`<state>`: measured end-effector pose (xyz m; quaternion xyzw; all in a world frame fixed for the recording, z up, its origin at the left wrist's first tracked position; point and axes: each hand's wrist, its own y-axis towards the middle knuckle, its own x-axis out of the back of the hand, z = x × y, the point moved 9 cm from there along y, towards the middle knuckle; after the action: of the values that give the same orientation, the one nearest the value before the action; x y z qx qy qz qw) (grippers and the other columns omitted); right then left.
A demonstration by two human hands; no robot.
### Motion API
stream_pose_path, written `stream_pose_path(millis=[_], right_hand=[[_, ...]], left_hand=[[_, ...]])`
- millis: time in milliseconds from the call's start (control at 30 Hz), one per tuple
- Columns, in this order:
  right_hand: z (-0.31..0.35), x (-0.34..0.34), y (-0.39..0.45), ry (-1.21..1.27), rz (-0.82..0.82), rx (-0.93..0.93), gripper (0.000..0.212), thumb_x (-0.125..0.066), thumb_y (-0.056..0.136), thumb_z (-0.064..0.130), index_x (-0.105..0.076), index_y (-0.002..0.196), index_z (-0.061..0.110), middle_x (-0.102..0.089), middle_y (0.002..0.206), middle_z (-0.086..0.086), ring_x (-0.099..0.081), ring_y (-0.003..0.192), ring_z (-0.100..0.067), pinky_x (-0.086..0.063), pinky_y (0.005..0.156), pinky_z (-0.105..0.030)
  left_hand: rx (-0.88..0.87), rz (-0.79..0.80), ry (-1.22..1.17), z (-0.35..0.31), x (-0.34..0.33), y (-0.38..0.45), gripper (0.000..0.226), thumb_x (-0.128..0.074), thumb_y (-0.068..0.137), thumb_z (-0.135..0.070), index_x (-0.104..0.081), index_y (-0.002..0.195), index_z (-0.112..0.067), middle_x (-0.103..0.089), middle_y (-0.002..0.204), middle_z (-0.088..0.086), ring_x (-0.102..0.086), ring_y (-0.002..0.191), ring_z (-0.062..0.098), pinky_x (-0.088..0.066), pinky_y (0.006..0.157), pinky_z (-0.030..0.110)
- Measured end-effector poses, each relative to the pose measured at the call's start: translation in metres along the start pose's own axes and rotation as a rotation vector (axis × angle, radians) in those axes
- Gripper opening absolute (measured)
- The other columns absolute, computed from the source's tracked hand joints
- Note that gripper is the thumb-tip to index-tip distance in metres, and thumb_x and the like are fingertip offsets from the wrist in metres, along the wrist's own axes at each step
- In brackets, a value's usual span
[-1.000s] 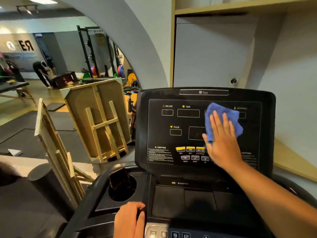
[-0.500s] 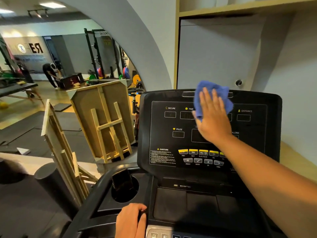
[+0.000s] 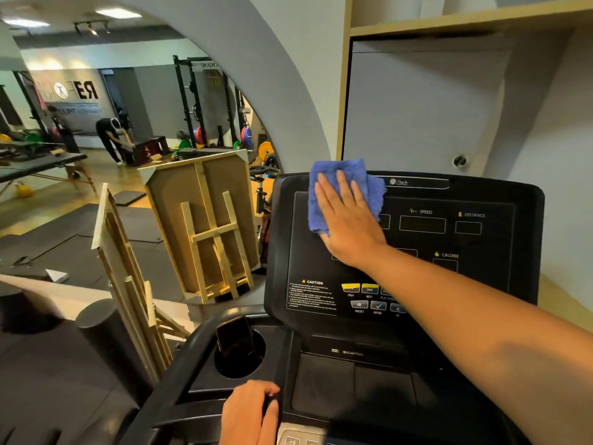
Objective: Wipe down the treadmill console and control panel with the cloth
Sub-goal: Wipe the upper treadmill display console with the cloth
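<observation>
The black treadmill console [image 3: 481, 284] stands upright before me, with display windows and yellow and grey buttons on its control panel [image 3: 369, 297]. My right hand [image 3: 346, 220] lies flat, fingers spread, pressing a blue cloth [image 3: 340, 178] against the console's upper left part, over its top edge. My left hand [image 3: 250, 412] grips the edge of the lower tray near the bottom of the view. My right forearm crosses and hides part of the button rows.
A dark phone [image 3: 234, 338] stands in the left cup holder [image 3: 240, 364]. Wooden easels [image 3: 208, 232] lean to the left beside a dark cylinder [image 3: 106, 332]. A wall with a shelf rises behind the console. A person bends over a box far back left.
My right hand has slid the cloth from the right centre of the panel up and left to the top left corner. The left hand has stayed on the tray.
</observation>
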<state>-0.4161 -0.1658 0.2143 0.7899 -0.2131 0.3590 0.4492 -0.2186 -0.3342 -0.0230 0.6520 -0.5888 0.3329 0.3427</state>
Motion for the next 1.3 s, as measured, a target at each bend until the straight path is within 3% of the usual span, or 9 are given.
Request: stream_pose_path(millis=[133,300,433,533,667,800,967,1200,1300], right_hand=[[-0.016,-0.004,-0.027,-0.016,0.048,0.118,0.089,-0.054,0.092,0.039,-0.003,0.159,0.009,0.001,0.168,-0.009,0.008,0.154,-0.030,0.001,0.125,-0.046],[-0.083,0.008,-0.071,0.041,-0.001,-0.187,0.090,-0.060,0.091,0.033,-0.006,0.159,0.007,-0.003,0.168,-0.010,0.004,0.154,-0.030,-0.003,0.125,-0.047],[-0.073,0.011,-0.046,0.033,-0.013,-0.324,0.087,-0.053,0.092,0.037,-0.007,0.158,0.003,-0.003,0.167,-0.014,0.002,0.153,-0.036,-0.008,0.124,-0.052],[-0.030,0.008,-0.007,0.046,0.006,-0.238,0.087,-0.051,0.090,0.039,-0.009,0.158,0.003,-0.005,0.167,-0.015,0.001,0.153,-0.038,-0.010,0.123,-0.053],[0.035,0.003,0.022,0.058,0.009,0.009,0.089,-0.057,0.090,0.040,-0.012,0.158,0.006,-0.008,0.167,-0.013,-0.001,0.153,-0.037,-0.004,0.124,-0.051],[0.049,-0.005,0.011,0.050,0.033,0.223,0.088,-0.058,0.089,0.037,-0.012,0.159,0.009,-0.009,0.168,-0.009,-0.002,0.154,-0.032,0.005,0.123,-0.044],[-0.020,-0.005,-0.037,0.053,0.019,0.012,0.089,-0.057,0.090,0.035,-0.007,0.159,0.008,-0.006,0.167,-0.011,0.001,0.154,-0.030,-0.003,0.125,-0.047],[-0.118,0.010,-0.108,0.134,-0.113,-0.574,0.078,-0.042,0.094,0.032,-0.005,0.158,0.008,-0.004,0.168,-0.012,0.003,0.154,-0.034,-0.006,0.124,-0.052],[-0.095,0.005,-0.104,0.102,-0.069,-0.528,0.081,-0.047,0.096,0.036,-0.005,0.158,0.006,-0.003,0.168,-0.014,0.003,0.153,-0.038,-0.006,0.123,-0.055]], left_hand=[[0.003,0.007,0.035,0.000,0.002,0.002,0.015,-0.052,0.079,-0.046,-0.043,0.077,-0.058,-0.040,0.092,-0.039,-0.046,0.091,-0.009,-0.036,0.087,0.018],[0.028,0.062,0.067,-0.011,0.008,0.009,0.024,-0.050,0.087,-0.045,-0.035,0.074,-0.058,-0.034,0.088,-0.035,-0.047,0.099,-0.004,-0.032,0.090,0.013],[0.032,0.071,0.051,-0.007,0.006,0.008,0.019,-0.050,0.084,-0.047,-0.038,0.075,-0.058,-0.034,0.086,-0.037,-0.052,0.106,-0.004,-0.034,0.093,0.014],[0.005,0.049,0.029,-0.009,0.009,0.004,0.010,-0.048,0.085,-0.047,-0.052,0.089,-0.054,-0.040,0.091,-0.030,-0.049,0.103,-0.004,-0.034,0.097,0.015],[-0.024,0.010,0.001,-0.008,0.010,-0.002,0.016,-0.045,0.082,-0.049,-0.045,0.098,-0.055,-0.040,0.097,-0.033,-0.043,0.095,-0.008,-0.032,0.091,0.015],[-0.007,0.030,-0.009,-0.004,0.006,0.001,0.017,-0.047,0.085,-0.048,-0.049,0.100,-0.054,-0.046,0.104,-0.029,-0.051,0.108,-0.002,-0.036,0.101,0.018],[0.005,0.030,0.020,0.000,0.003,0.003,0.014,-0.045,0.081,-0.051,-0.035,0.079,-0.060,-0.036,0.093,-0.037,-0.050,0.108,-0.005,-0.034,0.097,0.017],[-0.028,-0.007,-0.024,-0.002,0.003,0.000,0.015,-0.051,0.084,-0.045,-0.041,0.088,-0.056,-0.035,0.093,-0.038,-0.045,0.096,-0.006,-0.034,0.091,0.016],[-0.061,-0.062,-0.071,-0.005,0.007,-0.005,0.023,-0.060,0.080,-0.036,-0.049,0.094,-0.051,-0.041,0.092,-0.038,-0.045,0.087,-0.008,-0.035,0.080,0.015]])
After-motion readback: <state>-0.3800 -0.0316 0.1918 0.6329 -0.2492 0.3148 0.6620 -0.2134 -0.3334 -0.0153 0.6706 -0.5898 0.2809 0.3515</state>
